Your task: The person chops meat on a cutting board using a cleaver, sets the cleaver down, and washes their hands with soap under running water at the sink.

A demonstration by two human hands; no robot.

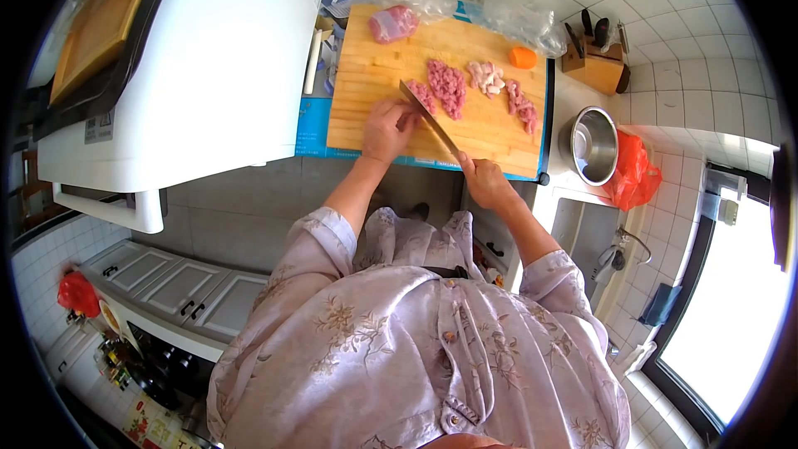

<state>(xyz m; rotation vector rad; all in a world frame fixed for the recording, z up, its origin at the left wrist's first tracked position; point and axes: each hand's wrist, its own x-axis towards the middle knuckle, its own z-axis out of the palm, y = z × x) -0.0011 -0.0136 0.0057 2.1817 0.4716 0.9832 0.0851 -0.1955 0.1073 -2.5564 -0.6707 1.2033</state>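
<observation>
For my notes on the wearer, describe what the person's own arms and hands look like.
Both the left hand and the right hand are bare, with no gloves. The left sleeve and right sleeve are loose, pale pinkish-lilac and slightly shiny, ending on the forearms. They match the shirt, which bears brownish floral sprigs. Any small jewellery is too fine to tell.

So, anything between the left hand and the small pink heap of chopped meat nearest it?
Yes: the long grey metal knife. Its blade runs between the left hand and most of the small pink heap of chopped meat, handle in the right hand. Can't tell if the curled fingertips touch any meat.
</observation>
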